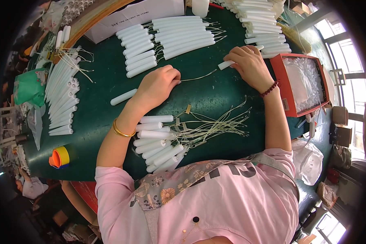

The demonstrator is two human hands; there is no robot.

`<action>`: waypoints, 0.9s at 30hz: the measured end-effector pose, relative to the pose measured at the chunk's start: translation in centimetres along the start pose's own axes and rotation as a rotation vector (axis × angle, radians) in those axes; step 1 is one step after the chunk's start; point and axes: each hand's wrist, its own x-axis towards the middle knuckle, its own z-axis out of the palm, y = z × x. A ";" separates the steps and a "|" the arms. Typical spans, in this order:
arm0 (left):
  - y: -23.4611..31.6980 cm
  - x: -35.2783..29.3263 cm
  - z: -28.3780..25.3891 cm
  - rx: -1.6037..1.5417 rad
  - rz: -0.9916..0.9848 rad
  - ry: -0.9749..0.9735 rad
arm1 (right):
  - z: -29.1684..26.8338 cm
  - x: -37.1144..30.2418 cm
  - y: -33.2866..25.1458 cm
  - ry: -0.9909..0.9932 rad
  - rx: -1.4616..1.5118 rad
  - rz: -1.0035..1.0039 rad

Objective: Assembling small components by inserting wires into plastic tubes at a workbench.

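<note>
My left hand is closed, thumb and fingertips pinching a thin pale wire that runs out to the right. A white tube shows from under that hand's wrist; whether the wire belongs to it is hidden. Further right, my right hand is closed around another white tube, whose near-left end points toward the wire's free tip. Wire tip and tube end are a short way apart. Nearest my body lies a pile of white tubes with long thin wires spread to the right.
White tubes with short wires lie in rows at the back. More tubes are stacked at the far right and left. A red box of clear plastic pieces stands right. A yellow and orange tape roll sits near left.
</note>
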 end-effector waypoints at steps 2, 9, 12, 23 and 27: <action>0.0 -0.1 0.0 -0.007 -0.012 -0.002 | 0.3 0.1 0.0 -0.005 0.006 -0.004; -0.1 -0.3 0.0 0.011 -0.013 0.001 | 0.9 0.3 -1.0 -0.025 0.049 -0.004; 0.2 0.2 0.0 -0.028 -0.041 0.050 | 1.4 0.9 -3.6 -0.045 0.109 -0.042; -0.1 -4.6 -7.6 0.122 -0.288 0.017 | -0.1 -1.1 0.1 -0.140 0.286 0.144; 0.4 -5.1 -5.3 0.276 -0.208 -0.011 | 0.6 0.1 -1.9 -0.117 0.432 0.101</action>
